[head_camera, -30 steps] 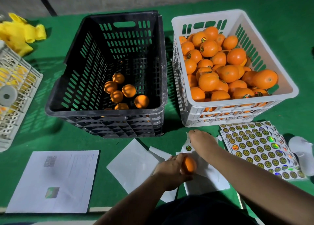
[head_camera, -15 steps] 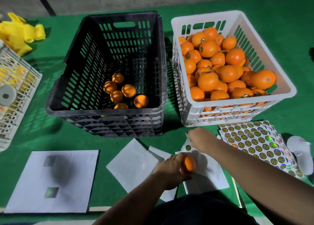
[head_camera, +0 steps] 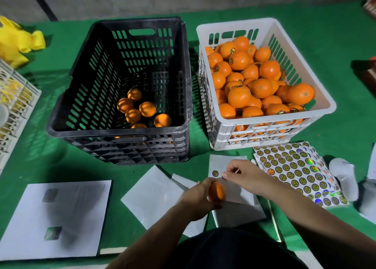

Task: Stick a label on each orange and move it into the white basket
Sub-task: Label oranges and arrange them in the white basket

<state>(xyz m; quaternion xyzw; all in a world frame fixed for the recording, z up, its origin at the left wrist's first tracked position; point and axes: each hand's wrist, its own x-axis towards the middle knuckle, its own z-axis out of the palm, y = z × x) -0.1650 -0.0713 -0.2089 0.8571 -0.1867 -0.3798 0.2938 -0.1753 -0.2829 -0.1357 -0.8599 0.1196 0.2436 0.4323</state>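
A: Nearest us, what are the hands doing?

B: The left hand (head_camera: pixel 198 195) is curled round a small round orange (head_camera: pixel 217 191), holding it just above the white backing sheets (head_camera: pixel 156 195) on the green counter (head_camera: pixel 50 163). The right hand (head_camera: pixel 242 175) sits just beyond it with thumb and forefinger pinched together. Whether a label is between them I cannot tell; it is too small to see.

A: How will that fruit handle?

B: Light, firm and a little waxy, I'd judge. It should want a cupped hold round its sides, leaving the top bare for the label. Pressing too hard could bruise it.

A: And the labels?

B: One round holographic sticker (head_camera: pixel 215 173) remains on the near backing sheet, just left of the right fingers. A full sheet of round stickers (head_camera: pixel 293 171) lies to the right.

A: Further back?

B: The black slatted plastic crate (head_camera: pixel 122 134) holds a few loose oranges (head_camera: pixel 140 108). Beside it, the white slatted plastic basket (head_camera: pixel 270 122) is heaped with labelled oranges (head_camera: pixel 254 79), so the job looks nearly done.
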